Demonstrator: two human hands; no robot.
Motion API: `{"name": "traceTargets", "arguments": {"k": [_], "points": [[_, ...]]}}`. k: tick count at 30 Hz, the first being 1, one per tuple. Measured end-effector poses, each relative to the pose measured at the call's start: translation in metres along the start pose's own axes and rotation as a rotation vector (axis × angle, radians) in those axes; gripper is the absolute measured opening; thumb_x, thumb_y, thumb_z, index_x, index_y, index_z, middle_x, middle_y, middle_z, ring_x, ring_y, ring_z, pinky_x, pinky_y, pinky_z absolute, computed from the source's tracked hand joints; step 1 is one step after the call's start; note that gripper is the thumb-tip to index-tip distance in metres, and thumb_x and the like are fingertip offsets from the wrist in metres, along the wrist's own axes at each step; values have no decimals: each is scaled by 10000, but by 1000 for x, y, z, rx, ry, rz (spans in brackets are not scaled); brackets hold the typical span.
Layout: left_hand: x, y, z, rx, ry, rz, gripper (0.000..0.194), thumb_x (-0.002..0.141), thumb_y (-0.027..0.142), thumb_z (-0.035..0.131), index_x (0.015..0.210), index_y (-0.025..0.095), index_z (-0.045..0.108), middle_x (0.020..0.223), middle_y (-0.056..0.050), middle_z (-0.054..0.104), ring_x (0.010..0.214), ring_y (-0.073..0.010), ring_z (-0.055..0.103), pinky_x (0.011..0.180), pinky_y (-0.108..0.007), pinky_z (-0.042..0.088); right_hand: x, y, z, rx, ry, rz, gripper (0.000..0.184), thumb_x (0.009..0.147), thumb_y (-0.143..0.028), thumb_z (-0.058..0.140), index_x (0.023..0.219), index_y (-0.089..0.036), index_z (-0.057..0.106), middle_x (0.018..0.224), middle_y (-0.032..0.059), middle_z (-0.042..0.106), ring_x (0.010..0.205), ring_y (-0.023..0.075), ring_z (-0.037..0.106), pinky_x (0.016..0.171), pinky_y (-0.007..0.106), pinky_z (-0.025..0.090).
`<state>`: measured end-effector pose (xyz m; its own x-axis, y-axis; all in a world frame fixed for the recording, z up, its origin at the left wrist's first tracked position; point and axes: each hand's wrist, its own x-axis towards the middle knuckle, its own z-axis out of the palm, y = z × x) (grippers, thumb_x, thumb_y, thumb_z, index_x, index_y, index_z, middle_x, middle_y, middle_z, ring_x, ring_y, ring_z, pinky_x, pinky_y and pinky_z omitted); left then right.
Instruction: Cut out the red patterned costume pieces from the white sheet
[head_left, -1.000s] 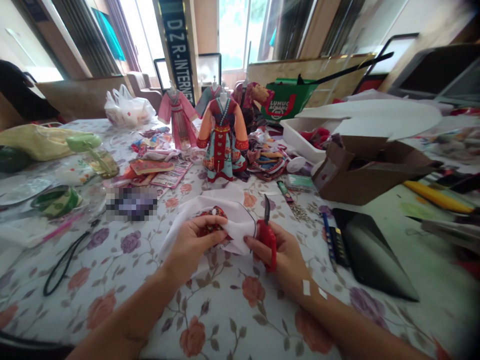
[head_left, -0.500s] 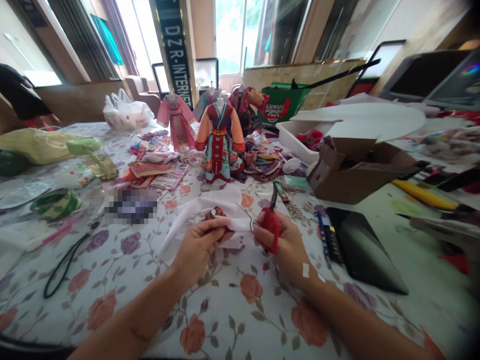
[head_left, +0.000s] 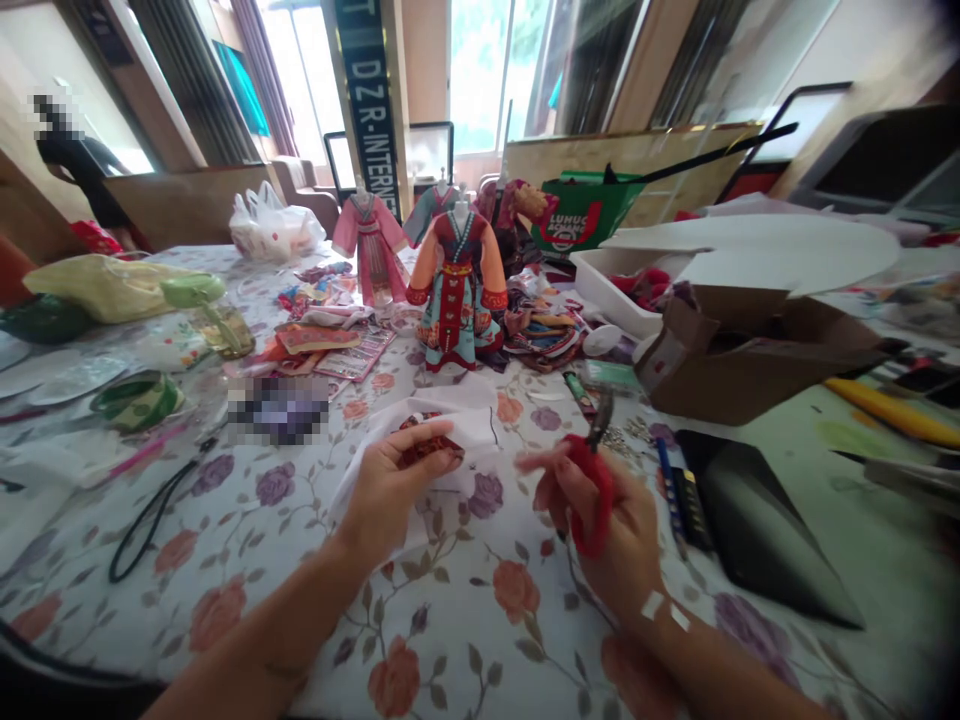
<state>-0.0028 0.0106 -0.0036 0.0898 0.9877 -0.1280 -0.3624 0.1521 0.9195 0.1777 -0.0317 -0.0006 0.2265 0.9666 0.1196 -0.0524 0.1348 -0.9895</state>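
Looking out over a long table under a white rose-print tablecloth (head_left: 480, 610), and it is packed! Over on the right sits an open brown cardboard box (head_left: 750, 375), with a white plastic tray (head_left: 611, 290) of red scraps just behind it. Dead centre, an orange-sleeved teal-and-red doll gown (head_left: 457, 300) stands on its form, a pink doll gown (head_left: 371, 250) right beside it. Further right lies a flat black tablet-shaped slab (head_left: 765, 530), a slim blue pen (head_left: 666, 480) alongside. Now to the hands! The left hand (head_left: 397, 480) is turned palm-up, fingers curled in, pinching a soft white fabric piece (head_left: 465, 425) around a small red patterned piece (head_left: 427, 440); that bundle sits in the hand, just above the tablecloth and in front of the gown. Well, the right hand (head_left: 607, 520) is off to the side, wrapped around red-handled scissors (head_left: 589, 495), blades pressed together and pointing up, one finger stretched toward the fabric but not touching it. Two small white strips (head_left: 660, 605) mark the right wrist.
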Motion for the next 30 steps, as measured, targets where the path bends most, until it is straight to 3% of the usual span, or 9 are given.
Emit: {"name": "traceTargets", "arguments": {"k": [3, 5, 11, 30], "points": [[0, 3, -2, 27, 35, 52, 334, 632, 179, 806, 962, 164, 750, 815, -40, 738, 745, -127, 680, 754, -214, 531, -11, 0, 5, 6, -353, 221, 400, 792, -554, 596, 660, -178, 629, 413, 16, 562, 343, 122, 454, 347, 222, 297], [0, 4, -3, 36, 51, 71, 327, 639, 188, 804, 961, 169, 752, 819, -35, 734, 750, -127, 680, 757, -213, 532, -17, 3, 9, 33, -499, 397, 420, 764, -557, 625, 608, -167, 620, 431, 21, 575, 344, 117, 489, 352, 206, 310], [-1, 0, -1, 3, 53, 71, 302, 675, 193, 778, 975, 183, 750, 859, -33, 738, 804, -141, 691, 801, -234, 541, -19, 11, 16, 111, -452, 596, 448, 757, -592, 613, 610, -170, 582, 455, 13, 605, 330, 94, 505, 327, 164, 277], [-4, -1, 2, -94, 73, -12, 283, 657, 160, 782, 939, 168, 751, 828, -25, 741, 760, -110, 685, 736, -180, 541, -15, 12, 15, 104, -461, 637, 512, 723, -646, 623, 598, -154, 558, 419, -2, 585, 298, 69, 480, 314, 147, 249]]}}
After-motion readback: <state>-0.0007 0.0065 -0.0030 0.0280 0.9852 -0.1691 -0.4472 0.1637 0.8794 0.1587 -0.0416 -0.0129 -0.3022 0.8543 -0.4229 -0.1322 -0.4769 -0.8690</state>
